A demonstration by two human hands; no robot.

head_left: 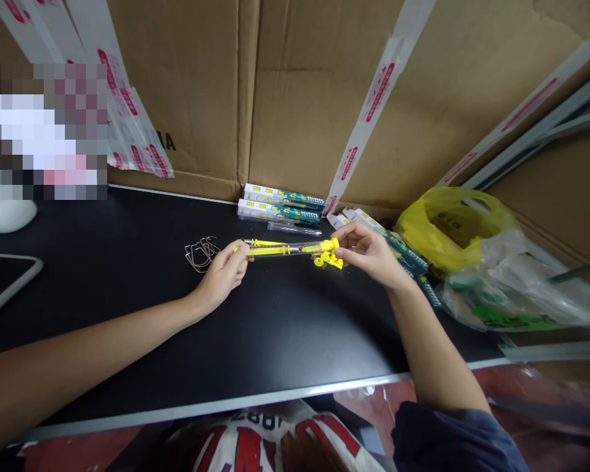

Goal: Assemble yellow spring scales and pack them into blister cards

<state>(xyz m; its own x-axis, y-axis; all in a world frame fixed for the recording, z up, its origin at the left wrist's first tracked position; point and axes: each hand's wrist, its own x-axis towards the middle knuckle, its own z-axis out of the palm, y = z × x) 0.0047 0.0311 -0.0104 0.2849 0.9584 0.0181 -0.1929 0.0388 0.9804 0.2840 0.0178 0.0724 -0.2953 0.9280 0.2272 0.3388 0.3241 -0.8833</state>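
A clear-tubed spring scale (270, 250) with yellow inner parts lies level between both hands, just above the black table. Its left end is pinched in my left hand (225, 267), the fingers closed around it. At the other end, the thumb and fingers of my right hand (368, 254) are closed on its yellow cap (330, 244). Small yellow parts (328, 261) lie on the table below that cap. A second yellow strip-like piece (263, 242) shows just behind the scale, partly hidden. Bent metal wire hooks (200, 254) are heaped left of my left hand.
Printed boxes (281, 212) and clear tubes (295, 229) lie behind the hands; more boxes (407, 252) lie right. Beyond are a yellow plastic bag (452, 223) and a clear bag (516, 295). A cardboard wall (295, 111) backs the black table (275, 341). A white-edged tray (34, 265) is left.
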